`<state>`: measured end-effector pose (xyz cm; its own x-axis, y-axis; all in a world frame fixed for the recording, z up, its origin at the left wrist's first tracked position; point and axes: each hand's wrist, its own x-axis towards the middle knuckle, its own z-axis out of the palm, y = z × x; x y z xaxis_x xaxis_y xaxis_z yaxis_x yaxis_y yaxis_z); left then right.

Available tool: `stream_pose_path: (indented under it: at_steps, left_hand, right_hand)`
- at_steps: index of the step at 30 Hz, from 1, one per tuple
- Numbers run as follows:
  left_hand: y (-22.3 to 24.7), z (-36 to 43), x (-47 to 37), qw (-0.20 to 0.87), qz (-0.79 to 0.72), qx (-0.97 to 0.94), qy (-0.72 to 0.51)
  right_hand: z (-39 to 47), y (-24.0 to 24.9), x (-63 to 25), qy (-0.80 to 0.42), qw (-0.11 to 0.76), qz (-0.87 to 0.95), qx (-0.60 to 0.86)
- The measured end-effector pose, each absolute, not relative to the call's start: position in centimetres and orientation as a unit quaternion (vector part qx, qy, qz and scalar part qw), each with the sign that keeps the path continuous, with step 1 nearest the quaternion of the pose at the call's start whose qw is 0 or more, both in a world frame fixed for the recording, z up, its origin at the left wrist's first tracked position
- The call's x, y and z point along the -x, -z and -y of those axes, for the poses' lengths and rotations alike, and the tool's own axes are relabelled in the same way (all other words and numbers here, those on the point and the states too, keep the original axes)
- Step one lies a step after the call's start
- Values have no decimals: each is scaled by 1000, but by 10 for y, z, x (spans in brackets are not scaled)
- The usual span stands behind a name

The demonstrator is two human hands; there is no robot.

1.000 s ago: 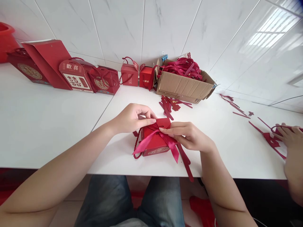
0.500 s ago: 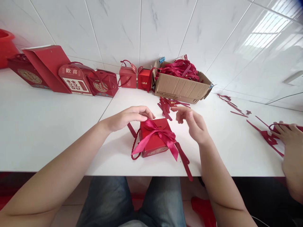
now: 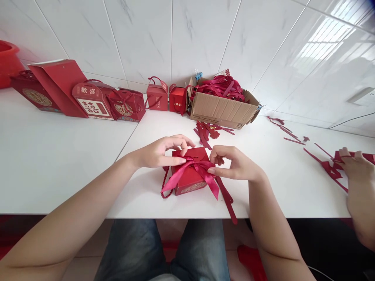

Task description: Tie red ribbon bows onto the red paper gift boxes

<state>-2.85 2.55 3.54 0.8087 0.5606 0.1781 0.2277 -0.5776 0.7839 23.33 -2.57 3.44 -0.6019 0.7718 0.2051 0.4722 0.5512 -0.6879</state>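
Observation:
A small red gift box (image 3: 187, 178) sits before me, with a pink satin ribbon bow (image 3: 191, 162) tied over its top. My left hand (image 3: 166, 152) reaches in from the left, thumb and index finger closed at the bow's left loop. On the other side, my right hand (image 3: 231, 162) pinches the right loop between thumb and curled fingers. Both ribbon tails hang over the box's front edge. A twisted red cord handle (image 3: 165, 185) lies at the box's left side. Dark red strips (image 3: 227, 197) rest on its right, one end over the table edge.
A cardboard box (image 3: 224, 111) full of ribbons stands at the wall, loose red strips (image 3: 205, 134) in front. Several red gift boxes (image 3: 95, 103) line the wall leftward. At far right, another person's hand (image 3: 359, 168) is on a red item among strips.
Both hands have come down onto the bow: the left moved rightward and lower, the right moved left from its raised position. The box has stayed in place.

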Motion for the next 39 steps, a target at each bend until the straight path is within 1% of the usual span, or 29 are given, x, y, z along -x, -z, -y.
stream_pose_path:
  at_steps: [4,6,9,13,17,21,24,32,35,39]
  left_hand:
    - [-34,-24,27,375,-237,-867,-225]
    - [-34,-24,28,374,-238,-865,-236]
    - [-34,-23,29,405,-215,-855,-242]
    - [-34,-22,28,487,-176,-819,-248]
    - [-29,-21,23,547,-173,-771,-278]
    - [-25,-21,20,598,-182,-726,-286]
    - [-25,-20,19,600,-206,-719,-283]
    - [-22,-20,13,529,-230,-775,-260]
    - [-21,-21,13,532,-228,-772,-262]
    - [-22,-22,16,566,-227,-746,-268]
  right_hand:
    - [28,-36,-234,-329,231,841,362]
    - [28,-36,-234,-338,238,836,360]
    - [28,-34,-232,-360,288,814,354]
    - [25,-28,-224,-426,376,760,317]
    - [22,-20,-217,-493,418,712,276]
    - [19,-15,-212,-525,453,670,265]
    - [19,-13,-211,-543,448,651,284]
    - [25,-19,-206,-579,435,624,291]
    - [25,-20,-208,-568,440,636,281]
    - [24,-22,-214,-563,427,655,268]
